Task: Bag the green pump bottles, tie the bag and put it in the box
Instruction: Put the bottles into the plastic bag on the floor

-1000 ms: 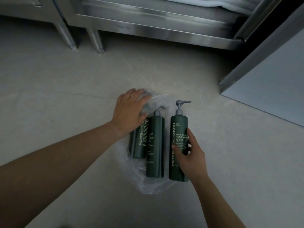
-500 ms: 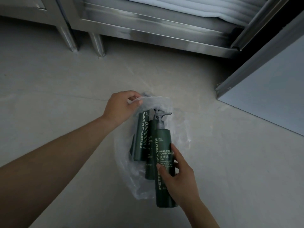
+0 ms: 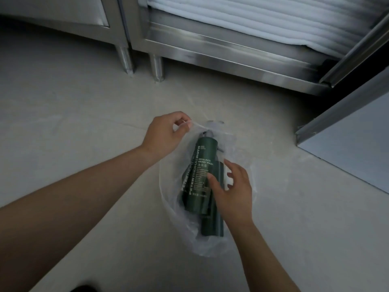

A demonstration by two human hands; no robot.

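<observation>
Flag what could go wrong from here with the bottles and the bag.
1. The left hand pinches just one edge of the thin clear plastic bag; lifting there could tear it or spill the contents from the open mouth.
2. The hand wash bottle lies loose on the other bottles, the right hand open over it; it may roll.
3. Its pump head sits near the bag mouth and could snag when tying.

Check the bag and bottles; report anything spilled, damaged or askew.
No spill or damage shows. The top dark green plastic pump bottle lies tilted across the lower bottles inside the clear plastic bag, so the pile is uneven. The left hand pinches the bag's open rim; the right hand is open.
</observation>
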